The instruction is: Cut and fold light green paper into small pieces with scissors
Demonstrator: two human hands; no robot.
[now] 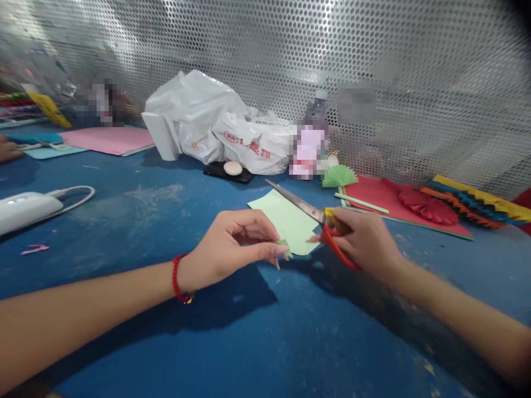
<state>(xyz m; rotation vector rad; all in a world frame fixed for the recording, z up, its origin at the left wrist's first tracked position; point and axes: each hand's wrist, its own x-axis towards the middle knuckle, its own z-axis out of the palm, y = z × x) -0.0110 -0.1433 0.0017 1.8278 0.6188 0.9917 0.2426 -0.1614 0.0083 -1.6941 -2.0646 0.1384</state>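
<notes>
Between the thumb and fingers of my left hand (232, 249) is a small folded piece of green paper (285, 247). My right hand (369, 237) grips scissors (301, 205) with red and yellow handles; the blades point up and to the left and look closed together. Beyond both hands lies a light green sheet of paper (286, 218) with a notched edge, partly covered by the scissors. The scissor blades pass above this sheet, apart from the small piece in my left hand.
A black phone (224, 172) with a round white object lies before white plastic bags (249, 143). To the right are a green paper fan (339, 176), red sheets (373, 193) and pleated strips (477, 204). At left are a white device (29, 210) and another person's hand (9, 149).
</notes>
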